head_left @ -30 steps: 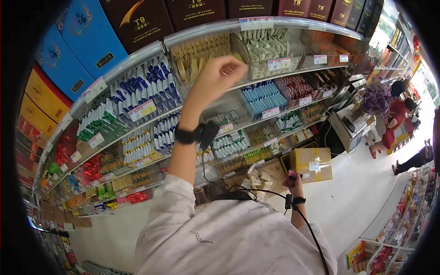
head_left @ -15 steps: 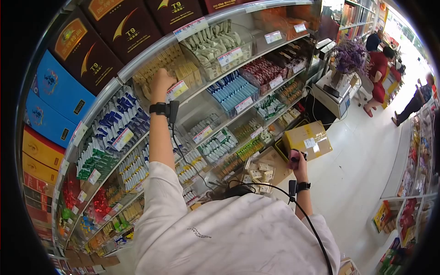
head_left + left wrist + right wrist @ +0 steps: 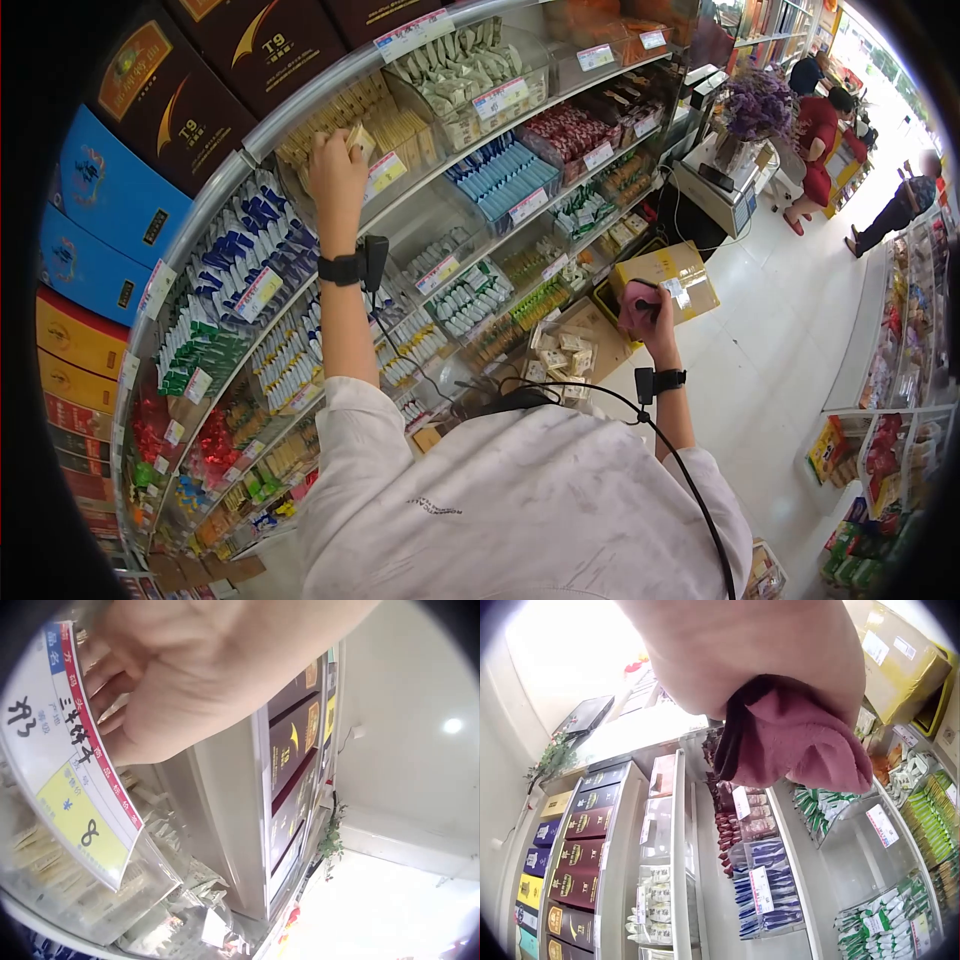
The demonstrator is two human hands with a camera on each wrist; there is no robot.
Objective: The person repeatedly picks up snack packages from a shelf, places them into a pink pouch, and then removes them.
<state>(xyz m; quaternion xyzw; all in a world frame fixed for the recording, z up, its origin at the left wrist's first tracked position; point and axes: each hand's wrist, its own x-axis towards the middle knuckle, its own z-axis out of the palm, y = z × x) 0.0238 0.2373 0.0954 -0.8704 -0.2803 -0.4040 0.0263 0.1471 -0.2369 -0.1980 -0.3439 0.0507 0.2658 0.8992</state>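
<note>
My left hand (image 3: 338, 182) reaches into a clear bin on the top shelf, among thin tan-wrapped packets (image 3: 400, 130). Its fingers curl at one pale yellow packet (image 3: 360, 141), pinching it just above the bin's front. In the left wrist view, a price tag (image 3: 71, 750) partly hides those fingers. Low on the right, beside the cardboard box, my right hand (image 3: 660, 325) grips a folded pink cloth (image 3: 799, 742) with a dark edge. The cloth hangs out from the palm in the right wrist view.
Neighbouring bins hold blue-and-white packets (image 3: 245, 250) and pale green packets (image 3: 465, 70). Gift boxes (image 3: 195, 110) line the top. A taped cardboard box (image 3: 690, 290) and a tray of small packs (image 3: 565, 355) stand low. People (image 3: 820, 140) are farther right.
My left hand has come down into the tan packets' bin and now pinches one packet. The right hand has lifted slightly, showing more of the pink cloth. The head view has turned right.
</note>
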